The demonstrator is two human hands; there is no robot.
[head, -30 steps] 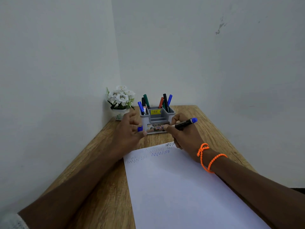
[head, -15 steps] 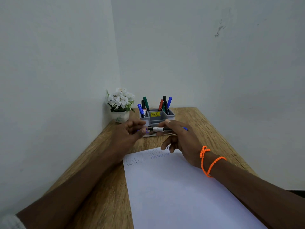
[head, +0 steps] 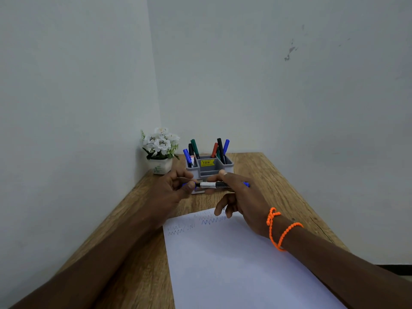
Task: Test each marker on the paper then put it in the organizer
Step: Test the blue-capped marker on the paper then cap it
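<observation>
A blue marker is held level above the desk, just in front of the organizer that stands near the far edge. The right hand pinches the barrel between thumb and forefinger, its other fingers hanging loosely over the far end of the paper; the left hand has its fingertips closed on the cap at the marker's left end. Whether the cap is fully seated cannot be told. Risks, as judged from this pose: a cap pressed on askew may fail to click and let the tip dry, or an exposed tip may smear the fingers or paper; a careless reach forward could knock the light organizer or the flower pot at the far left corner. The organizer's left compartment holds blue, black and green markers; its right compartment holds red, black and blue ones; the middle compartment, bearing a yellow price label, appears to hold nothing.
</observation>
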